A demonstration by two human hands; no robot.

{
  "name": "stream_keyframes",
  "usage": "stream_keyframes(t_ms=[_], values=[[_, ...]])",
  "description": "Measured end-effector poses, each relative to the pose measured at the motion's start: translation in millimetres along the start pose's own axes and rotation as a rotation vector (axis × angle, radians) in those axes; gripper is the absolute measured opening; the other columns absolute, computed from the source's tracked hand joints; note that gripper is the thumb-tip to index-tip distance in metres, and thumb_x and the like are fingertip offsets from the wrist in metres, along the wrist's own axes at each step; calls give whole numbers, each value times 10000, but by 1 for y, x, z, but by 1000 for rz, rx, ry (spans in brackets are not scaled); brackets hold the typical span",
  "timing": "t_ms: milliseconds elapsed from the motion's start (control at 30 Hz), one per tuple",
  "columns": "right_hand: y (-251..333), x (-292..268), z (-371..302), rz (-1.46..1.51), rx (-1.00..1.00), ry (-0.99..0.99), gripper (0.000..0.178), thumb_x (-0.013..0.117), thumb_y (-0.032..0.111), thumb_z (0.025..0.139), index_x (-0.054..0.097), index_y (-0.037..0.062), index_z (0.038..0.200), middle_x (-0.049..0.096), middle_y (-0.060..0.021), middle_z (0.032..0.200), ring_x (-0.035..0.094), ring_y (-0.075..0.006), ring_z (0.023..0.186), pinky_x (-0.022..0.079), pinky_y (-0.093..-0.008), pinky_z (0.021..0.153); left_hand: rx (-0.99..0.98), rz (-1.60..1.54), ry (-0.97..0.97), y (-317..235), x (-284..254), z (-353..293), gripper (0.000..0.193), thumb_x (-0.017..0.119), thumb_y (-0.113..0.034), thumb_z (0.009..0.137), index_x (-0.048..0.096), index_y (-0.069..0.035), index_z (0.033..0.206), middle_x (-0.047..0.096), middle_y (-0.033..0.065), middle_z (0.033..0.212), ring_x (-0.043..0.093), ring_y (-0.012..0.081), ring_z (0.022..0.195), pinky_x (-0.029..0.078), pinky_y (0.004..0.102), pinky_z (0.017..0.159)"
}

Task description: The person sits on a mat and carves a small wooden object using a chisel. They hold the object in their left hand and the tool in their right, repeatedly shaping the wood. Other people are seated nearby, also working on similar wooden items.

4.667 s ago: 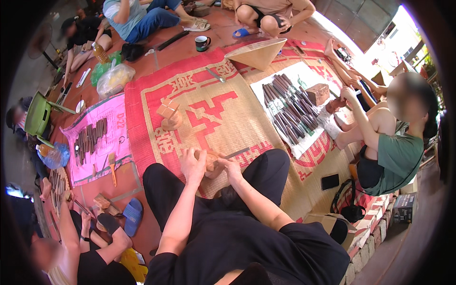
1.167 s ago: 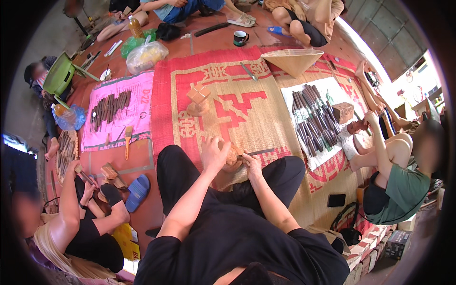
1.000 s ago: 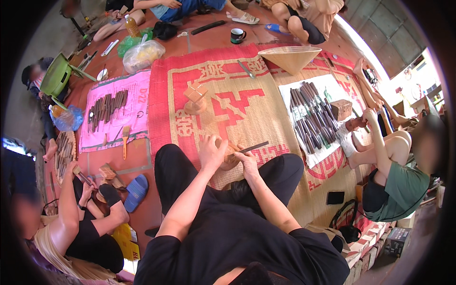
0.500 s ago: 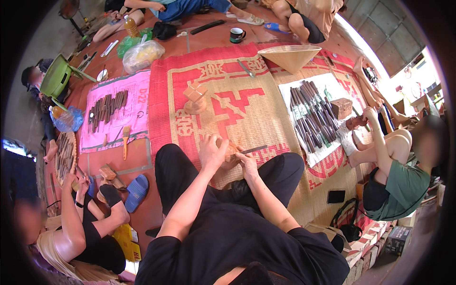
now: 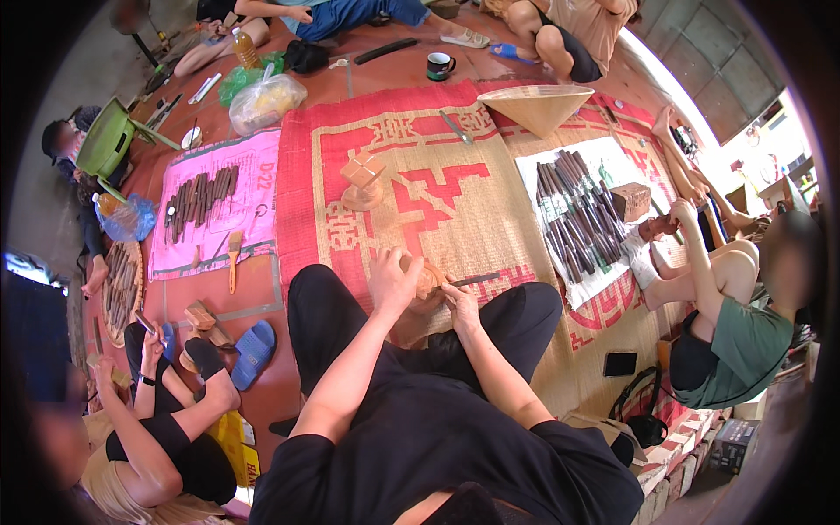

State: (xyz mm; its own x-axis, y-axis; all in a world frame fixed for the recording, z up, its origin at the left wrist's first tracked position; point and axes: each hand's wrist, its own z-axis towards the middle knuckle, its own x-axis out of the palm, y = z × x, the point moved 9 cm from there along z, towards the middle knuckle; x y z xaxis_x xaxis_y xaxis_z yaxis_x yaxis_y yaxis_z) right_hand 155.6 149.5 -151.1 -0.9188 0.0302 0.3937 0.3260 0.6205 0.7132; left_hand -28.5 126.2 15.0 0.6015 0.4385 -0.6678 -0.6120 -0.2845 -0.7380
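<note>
Head view: round tan wood (image 5: 429, 280) is grasped by the left hand (image 5: 393, 276), a slim dark tool (image 5: 479, 279) by the right hand (image 5: 462, 303); progress is unclear.

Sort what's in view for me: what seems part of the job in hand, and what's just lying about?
Seems part of the job:
- brown piece at the left hand
- slim dark tool in the right hand
- probably the dark tools on the white sheet

Apparently just lying about:
- conical hat
- mug
- black phone
- blue slipper
</note>
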Motion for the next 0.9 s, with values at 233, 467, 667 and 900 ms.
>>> stream_keyframes(t_ms=[233,467,667,900], values=[[3,22,-1,14,-104,143,525,705,53,781,518,-27,1266,583,-41,1178,520,-138,1105,370,-290,979,37,-28,-33,2,0,3,272,652,-336,793,601,-85,883,560,123,960,535,354,924,441,464,779],[13,5,-3,23,-47,-50,521,711,105,779,524,-51,1240,617,-98,1084,556,-175,1042,397,-319,935,16,-49,16,14,3,6,283,646,-344,802,623,-80,903,573,135,980,540,364,943,435,458,805],[10,23,-4,32,-144,69,467,730,126,771,580,-11,1191,636,-64,1050,549,-163,1046,360,-315,958,-3,-14,20,11,1,6,298,640,-353,809,622,-76,918,574,126,998,534,352,970,431,447,828],[27,27,-16,36,-175,72,481,740,90,757,585,7,1204,625,-60,1050,516,-142,1079,332,-296,976,-23,-16,27,13,0,7,311,638,-362,805,618,-75,922,575,126,998,532,351,976,427,442,841]])
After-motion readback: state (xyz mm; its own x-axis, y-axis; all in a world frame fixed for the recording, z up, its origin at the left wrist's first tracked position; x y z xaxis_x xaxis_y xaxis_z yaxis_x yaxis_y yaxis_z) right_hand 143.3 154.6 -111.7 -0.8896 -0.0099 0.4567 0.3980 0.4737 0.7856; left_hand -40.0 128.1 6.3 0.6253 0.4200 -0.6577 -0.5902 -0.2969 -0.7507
